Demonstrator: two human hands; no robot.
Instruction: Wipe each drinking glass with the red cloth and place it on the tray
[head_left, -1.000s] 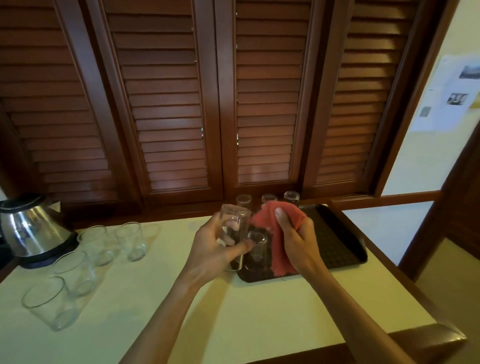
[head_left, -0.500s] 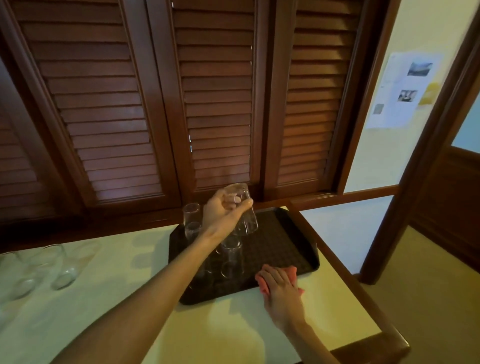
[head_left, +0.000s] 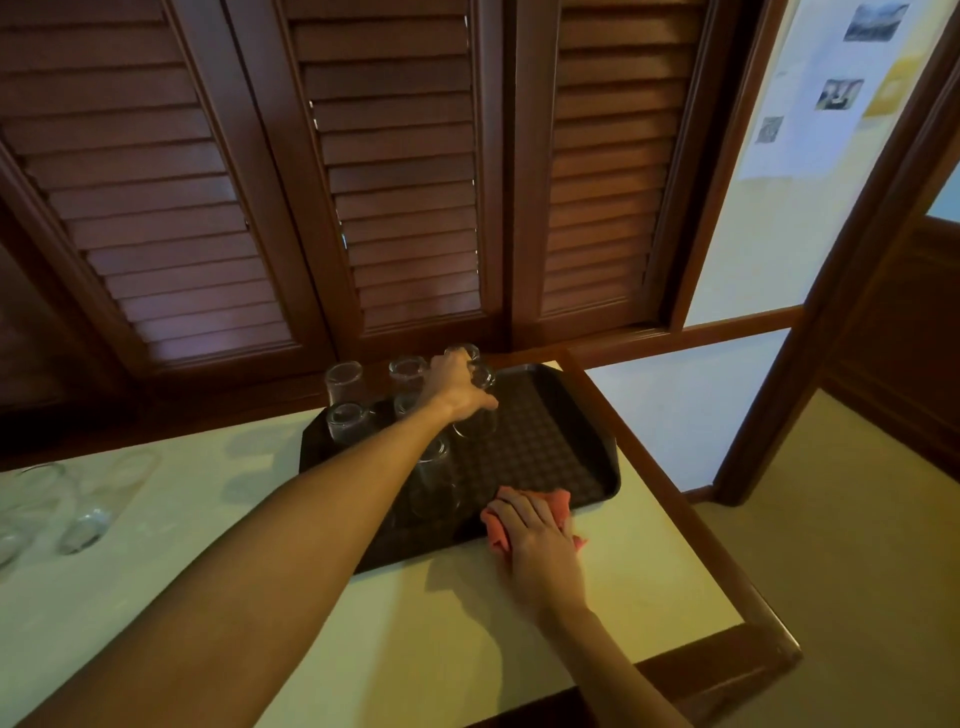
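Gripping an upturned clear drinking glass (head_left: 475, 415) from above, the left hand (head_left: 454, 387) curls its fingers round the base and holds it on the dark brown textured plastic tray (head_left: 561, 441). The right hand (head_left: 540, 540) lies flat, fingers straight, pressing the crumpled red cloth (head_left: 558, 501) onto the tray's near rim and the pale cream counter (head_left: 415, 623). Several more inverted glasses (head_left: 344, 382) stand on the tray's left half; others (head_left: 78, 514) lie on the counter far left
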